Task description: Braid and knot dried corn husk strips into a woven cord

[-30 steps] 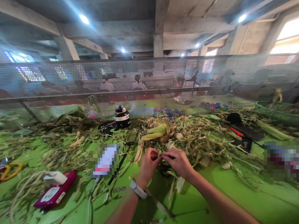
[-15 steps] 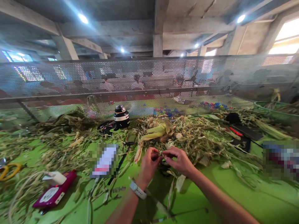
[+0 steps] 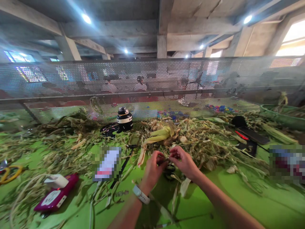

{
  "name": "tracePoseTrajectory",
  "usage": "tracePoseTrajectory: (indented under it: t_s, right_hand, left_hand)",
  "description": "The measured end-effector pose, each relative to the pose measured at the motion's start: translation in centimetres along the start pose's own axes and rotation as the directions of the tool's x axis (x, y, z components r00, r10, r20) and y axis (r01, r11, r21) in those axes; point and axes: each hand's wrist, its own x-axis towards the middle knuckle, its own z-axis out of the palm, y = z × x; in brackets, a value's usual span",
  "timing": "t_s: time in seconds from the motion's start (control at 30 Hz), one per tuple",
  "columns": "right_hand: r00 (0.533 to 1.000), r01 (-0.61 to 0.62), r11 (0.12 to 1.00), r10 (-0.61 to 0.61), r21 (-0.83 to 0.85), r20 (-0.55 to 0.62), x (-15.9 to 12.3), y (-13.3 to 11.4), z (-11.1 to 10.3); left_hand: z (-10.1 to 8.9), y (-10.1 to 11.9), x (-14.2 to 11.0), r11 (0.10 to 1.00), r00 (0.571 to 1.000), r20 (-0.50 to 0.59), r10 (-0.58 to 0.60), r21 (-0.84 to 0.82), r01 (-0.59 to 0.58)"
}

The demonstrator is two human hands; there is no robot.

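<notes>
Close together over the green table (image 3: 228, 203), my two hands meet at the fingertips. My left hand (image 3: 154, 168), with a white watch (image 3: 141, 194) on its wrist, pinches something too small to make out. Opposite it, my right hand (image 3: 182, 161) has its thumb and fingers curled to the same spot. Just beyond them a yellow-green bundle of corn husk (image 3: 159, 136) lies on a heap of dry husks (image 3: 197, 140). Beneath the fingers sits a dark object (image 3: 169, 174), mostly hidden. Loose husk strips (image 3: 184, 187) lie below my right hand.
A phone (image 3: 107, 163) and a magenta power strip (image 3: 57, 194) with a white plug are at left, near yellow-handled scissors (image 3: 11, 174). A black-and-white bottle (image 3: 124, 119) stands behind. A perforated metal screen (image 3: 152, 76) crosses the back; a green basket (image 3: 283, 116) is far right.
My right hand has shifted slightly, and its fingers have lifted and curled a little more. My left hand stays nearly in place. The whole view has moved slightly.
</notes>
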Motion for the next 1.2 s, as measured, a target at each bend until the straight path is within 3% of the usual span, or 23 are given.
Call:
tracePoseTrajectory:
  t_s: [0.17,0.4,0.63,0.83,0.97,1.07,1.2]
  right_hand:
    - [0.997,-0.051,0.997,0.047,-0.064,-0.058,0.1,0.0,-0.2]
    - [0.984,-0.12,0.984,0.135,-0.13,0.115,0.1,-0.4,-1.0]
    - [0.996,-0.057,0.972,0.069,-0.229,0.048,0.2,0.1,-0.5]
    - [0.988,-0.152,0.986,0.15,-0.073,-0.026,0.3,-0.2,-0.7]
    - [0.968,-0.246,0.964,0.249,0.101,-0.015,0.1,-0.8,-0.9]
    - [0.944,-0.326,0.914,0.33,0.24,0.026,0.0,-1.4,-0.8]
    - [0.876,-0.476,0.789,0.466,0.388,0.126,0.0,-1.9,-0.8]
  left_hand:
    - [-0.3,0.6,-0.2,0.998,0.999,0.047,0.018,0.063,-0.021]
    - [-0.3,2.0,-0.2,0.997,0.992,0.121,-0.021,0.079,0.012]
    - [-0.4,1.8,-0.2,0.993,0.984,0.175,-0.037,0.113,0.018]
    - [-0.6,0.8,0.1,0.995,0.972,0.212,-0.101,0.026,0.098]
    - [-0.8,1.0,0.2,0.982,0.927,0.364,-0.087,-0.125,0.141]
    - [-0.9,1.7,0.1,0.943,0.886,0.447,-0.12,-0.228,0.243]
    - [-1.3,2.8,-0.3,0.912,0.83,0.516,-0.213,-0.2,0.358]
